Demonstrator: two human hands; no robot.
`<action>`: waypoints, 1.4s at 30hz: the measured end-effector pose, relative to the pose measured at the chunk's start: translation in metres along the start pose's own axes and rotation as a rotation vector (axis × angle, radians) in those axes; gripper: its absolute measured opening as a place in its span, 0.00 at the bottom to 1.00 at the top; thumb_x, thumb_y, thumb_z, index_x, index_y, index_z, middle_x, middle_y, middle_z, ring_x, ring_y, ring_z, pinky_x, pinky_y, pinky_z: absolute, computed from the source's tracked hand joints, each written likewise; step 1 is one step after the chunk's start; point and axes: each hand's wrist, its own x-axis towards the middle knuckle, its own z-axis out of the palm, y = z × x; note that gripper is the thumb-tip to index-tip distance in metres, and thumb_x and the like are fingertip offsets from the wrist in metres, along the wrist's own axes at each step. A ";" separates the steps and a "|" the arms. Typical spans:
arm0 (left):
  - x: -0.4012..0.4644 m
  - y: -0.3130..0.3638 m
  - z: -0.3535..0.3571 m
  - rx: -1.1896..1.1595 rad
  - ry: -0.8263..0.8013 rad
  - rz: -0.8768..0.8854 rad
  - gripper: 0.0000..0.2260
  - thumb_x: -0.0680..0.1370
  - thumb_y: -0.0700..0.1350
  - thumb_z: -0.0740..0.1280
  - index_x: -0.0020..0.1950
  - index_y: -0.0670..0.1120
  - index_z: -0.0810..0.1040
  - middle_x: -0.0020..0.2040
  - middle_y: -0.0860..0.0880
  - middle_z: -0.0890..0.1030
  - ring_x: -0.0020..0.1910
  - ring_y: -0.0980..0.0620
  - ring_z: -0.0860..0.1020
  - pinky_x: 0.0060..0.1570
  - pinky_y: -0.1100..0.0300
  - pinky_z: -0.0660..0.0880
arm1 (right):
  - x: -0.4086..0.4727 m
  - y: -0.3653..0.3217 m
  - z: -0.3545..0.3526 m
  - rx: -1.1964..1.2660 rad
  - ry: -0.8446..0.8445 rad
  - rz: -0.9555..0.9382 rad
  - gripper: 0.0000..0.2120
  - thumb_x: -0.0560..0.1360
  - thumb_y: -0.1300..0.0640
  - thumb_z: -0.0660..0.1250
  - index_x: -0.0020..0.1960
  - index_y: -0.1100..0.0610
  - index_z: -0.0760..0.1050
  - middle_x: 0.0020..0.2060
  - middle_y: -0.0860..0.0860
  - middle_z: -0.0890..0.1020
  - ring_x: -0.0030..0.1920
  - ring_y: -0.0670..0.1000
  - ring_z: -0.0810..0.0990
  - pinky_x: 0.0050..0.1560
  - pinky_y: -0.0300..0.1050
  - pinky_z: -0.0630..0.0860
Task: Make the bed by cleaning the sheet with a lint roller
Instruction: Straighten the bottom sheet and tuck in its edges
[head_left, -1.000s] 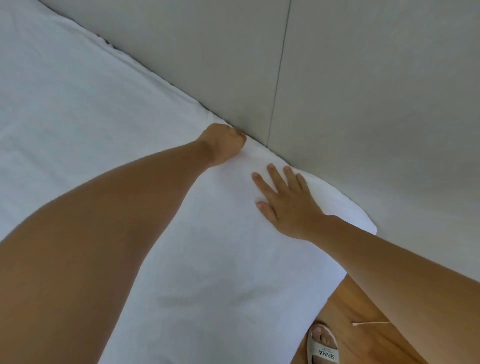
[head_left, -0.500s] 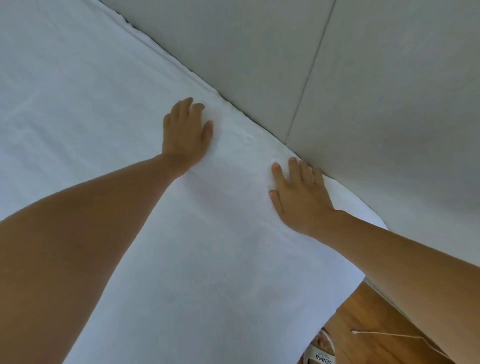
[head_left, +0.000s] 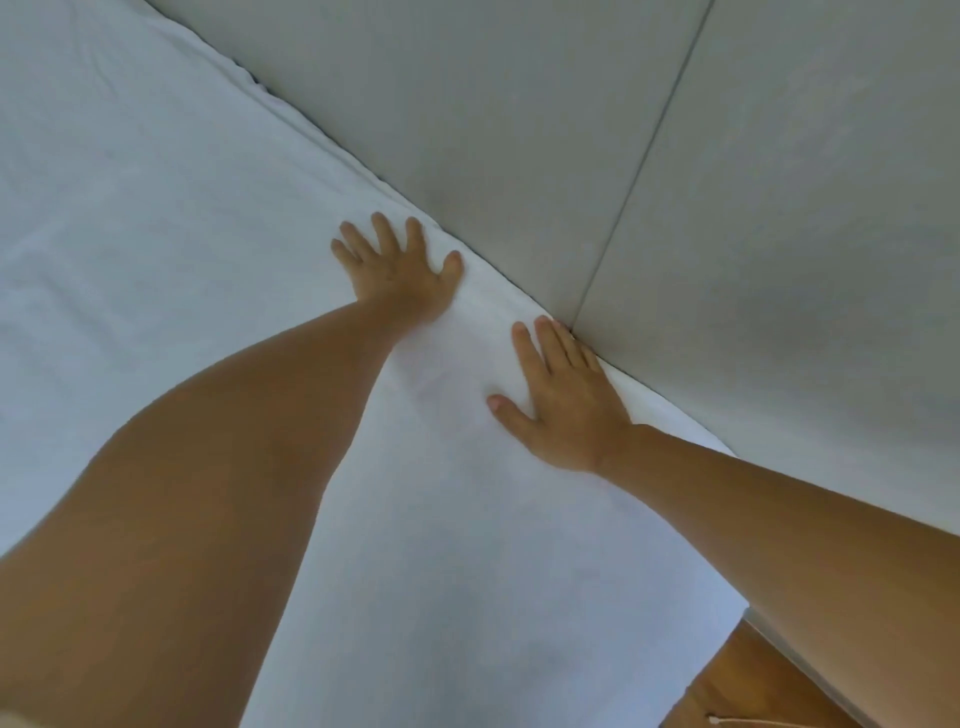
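Observation:
A white sheet (head_left: 156, 234) covers the bed and fills the left and middle of the head view. My left hand (head_left: 400, 270) lies flat on the sheet with fingers spread, close to the sheet's edge along the headboard. My right hand (head_left: 561, 400) also rests flat and open on the sheet, its fingertips against the headboard seam near the bed's corner. Neither hand holds anything. No lint roller is in view.
A grey padded headboard (head_left: 519, 130) with a vertical seam runs diagonally across the top right. A strip of wooden floor (head_left: 737, 686) shows at the bottom right past the bed's corner, with a thin pale cord on it.
My left hand, balled at the headboard edge a second ago, has opened flat and spread on the sheet. My right hand has slid up to the headboard. The view has shifted, hiding the sandal.

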 end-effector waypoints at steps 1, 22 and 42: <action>0.004 -0.002 -0.006 -0.016 -0.034 0.012 0.42 0.75 0.75 0.41 0.83 0.53 0.50 0.84 0.43 0.50 0.79 0.27 0.46 0.75 0.32 0.46 | -0.002 -0.001 -0.003 0.012 -0.013 0.006 0.45 0.75 0.27 0.40 0.83 0.54 0.40 0.82 0.58 0.44 0.82 0.56 0.41 0.81 0.55 0.46; -0.003 -0.027 0.002 -0.059 0.014 0.020 0.41 0.74 0.75 0.38 0.84 0.57 0.45 0.84 0.42 0.47 0.81 0.29 0.44 0.73 0.26 0.40 | 0.048 -0.025 -0.002 0.002 0.079 -0.073 0.36 0.78 0.29 0.44 0.82 0.42 0.47 0.83 0.49 0.48 0.82 0.52 0.46 0.79 0.57 0.52; -0.375 0.064 0.046 -0.820 0.199 0.434 0.22 0.78 0.47 0.54 0.64 0.41 0.81 0.62 0.40 0.83 0.57 0.39 0.81 0.57 0.45 0.74 | -0.138 0.066 -0.019 -0.054 0.324 -0.147 0.21 0.77 0.53 0.55 0.53 0.61 0.84 0.60 0.59 0.83 0.54 0.66 0.81 0.55 0.62 0.76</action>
